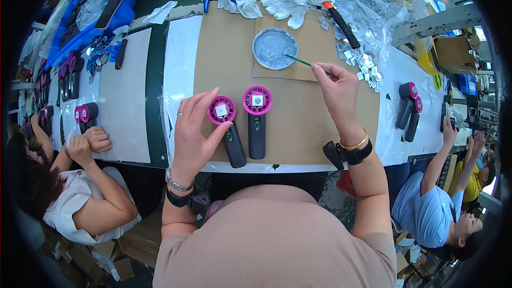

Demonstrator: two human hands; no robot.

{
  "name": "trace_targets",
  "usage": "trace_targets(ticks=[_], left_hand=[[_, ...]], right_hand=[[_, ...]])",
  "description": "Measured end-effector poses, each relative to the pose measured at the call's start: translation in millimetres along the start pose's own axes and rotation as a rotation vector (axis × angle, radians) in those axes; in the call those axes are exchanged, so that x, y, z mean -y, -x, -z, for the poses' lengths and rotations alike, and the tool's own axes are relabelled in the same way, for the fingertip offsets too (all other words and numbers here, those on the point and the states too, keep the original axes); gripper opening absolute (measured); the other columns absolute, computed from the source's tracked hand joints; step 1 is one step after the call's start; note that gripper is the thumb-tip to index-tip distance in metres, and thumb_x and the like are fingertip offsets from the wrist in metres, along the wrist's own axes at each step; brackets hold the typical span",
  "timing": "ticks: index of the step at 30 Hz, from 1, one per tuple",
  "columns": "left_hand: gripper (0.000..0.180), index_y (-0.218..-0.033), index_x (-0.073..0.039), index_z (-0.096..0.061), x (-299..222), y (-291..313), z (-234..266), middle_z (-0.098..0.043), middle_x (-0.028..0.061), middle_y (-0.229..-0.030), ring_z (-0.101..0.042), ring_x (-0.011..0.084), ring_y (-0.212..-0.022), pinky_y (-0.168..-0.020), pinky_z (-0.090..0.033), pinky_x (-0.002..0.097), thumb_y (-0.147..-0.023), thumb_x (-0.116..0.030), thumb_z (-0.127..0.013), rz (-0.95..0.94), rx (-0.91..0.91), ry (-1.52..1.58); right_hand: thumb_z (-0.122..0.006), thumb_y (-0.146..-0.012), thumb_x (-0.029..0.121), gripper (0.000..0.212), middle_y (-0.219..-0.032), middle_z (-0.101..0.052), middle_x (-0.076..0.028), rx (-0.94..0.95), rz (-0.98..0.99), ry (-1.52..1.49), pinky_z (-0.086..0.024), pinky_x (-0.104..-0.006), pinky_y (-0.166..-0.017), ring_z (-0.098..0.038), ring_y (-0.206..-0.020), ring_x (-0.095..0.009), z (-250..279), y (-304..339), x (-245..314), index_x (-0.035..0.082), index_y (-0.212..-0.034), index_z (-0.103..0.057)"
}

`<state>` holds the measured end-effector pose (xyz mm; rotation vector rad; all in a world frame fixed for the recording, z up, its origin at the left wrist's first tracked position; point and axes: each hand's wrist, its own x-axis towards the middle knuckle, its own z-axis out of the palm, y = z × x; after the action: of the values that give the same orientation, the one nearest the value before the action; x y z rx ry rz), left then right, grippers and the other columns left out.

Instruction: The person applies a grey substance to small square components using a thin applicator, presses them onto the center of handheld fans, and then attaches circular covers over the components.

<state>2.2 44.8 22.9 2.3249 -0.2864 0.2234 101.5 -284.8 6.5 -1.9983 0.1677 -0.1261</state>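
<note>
My right hand pinches a thin green stick. Its far tip reaches into a round white dish smeared with greyish paste. Two dark handheld fans with pink rims lie on the cardboard, each with a pale square piece on its head. Around the head of the left handheld fan my left hand is curled, thumb at the lower rim and fingers at the upper left. The right handheld fan lies beside it, untouched, with a grey patch on its square.
Brown cardboard covers the bench. White gloves, an orange-and-black cutter and many small square pieces lie at the back. More fans sit at right. Co-workers sit on both sides; a blue bin stands far left.
</note>
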Motion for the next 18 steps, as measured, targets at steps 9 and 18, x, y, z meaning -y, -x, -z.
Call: trace_targets(ticks=[9, 18], left_hand=[[0.071, -0.156, -0.004, -0.064, 2.4, -5.4, -8.1, -0.069, 0.0165, -0.142, -0.064, 0.0352, -0.131, -0.111, -0.053, 0.0462, -0.091, -0.012, -0.092, -0.031, 0.008, 0.012], [0.07, -0.157, -0.004, -0.062, 4.6, -12.9, -16.6, -0.07, 0.0171, -0.143, -0.064, 0.0364, -0.133, -0.114, -0.053, 0.0471, -0.094, -0.012, -0.091, -0.079, -0.048, 0.015]], right_hand=[[-0.086, -0.103, 0.019, 0.023, -0.078, -0.064, 0.009, 0.05, -0.182, -0.257, -0.029, -0.0225, -0.058, -0.043, -0.066, 0.001, -1.6, -5.1, 2.5, -0.002, -0.112, -0.087], [-0.084, -0.105, 0.015, 0.02, -0.077, -0.06, 0.011, 0.142, -0.212, -0.621, -0.025, -0.0232, -0.057, -0.038, -0.062, 0.0, 15.5, -3.2, 18.2, -0.002, -0.116, -0.086]])
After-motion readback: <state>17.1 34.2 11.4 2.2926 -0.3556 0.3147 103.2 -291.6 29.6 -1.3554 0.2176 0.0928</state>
